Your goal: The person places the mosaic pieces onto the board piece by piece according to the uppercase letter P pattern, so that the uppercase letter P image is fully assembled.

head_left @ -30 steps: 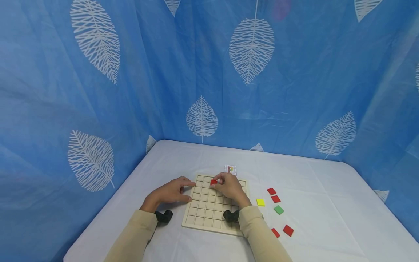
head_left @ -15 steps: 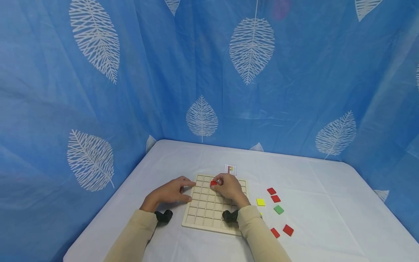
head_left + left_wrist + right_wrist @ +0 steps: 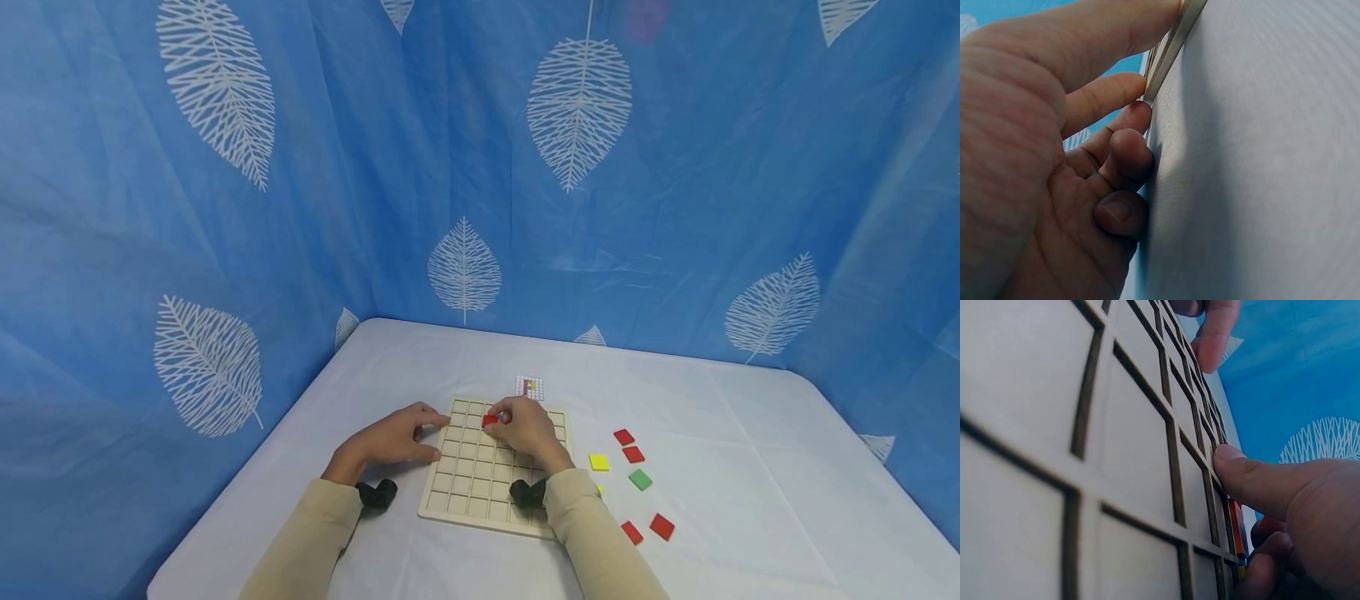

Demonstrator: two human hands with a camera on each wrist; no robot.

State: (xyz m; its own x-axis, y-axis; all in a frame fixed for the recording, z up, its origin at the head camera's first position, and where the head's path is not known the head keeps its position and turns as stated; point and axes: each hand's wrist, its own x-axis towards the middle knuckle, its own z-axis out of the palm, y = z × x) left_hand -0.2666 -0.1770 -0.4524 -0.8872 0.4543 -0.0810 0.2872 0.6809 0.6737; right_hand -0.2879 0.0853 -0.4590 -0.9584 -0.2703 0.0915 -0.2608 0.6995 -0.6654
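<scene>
Between thumb and fingers, my right hand (image 3: 527, 427) pinches a small red square tile (image 3: 491, 421) at one of the far cells of a pale wooden grid board (image 3: 468, 483). In the right wrist view, the right thumb (image 3: 1260, 481) presses at the board's surface, and an orange-red tile edge (image 3: 1237, 528) with a bit of yellow (image 3: 1242, 572) shows in the grid beside the fingers. My left hand (image 3: 393, 435) rests at the board's left edge, thumb and index finger touching it; in the left wrist view its other fingers (image 3: 1129, 156) hang loosely bent.
Right of the board lie loose tiles: several red (image 3: 662, 527), a green one (image 3: 641, 479) and a yellow one (image 3: 599, 462), with another yellow sliver by the right sleeve. A small printed grid card (image 3: 529, 387) lies beyond the board. Blue leaf-patterned cloth (image 3: 660, 208) surrounds the white table (image 3: 750, 467).
The red tile under my right fingers has settled slightly lower on the board. My right forearm has shifted a touch left, uncovering the yellow sliver. The left hand stays put.
</scene>
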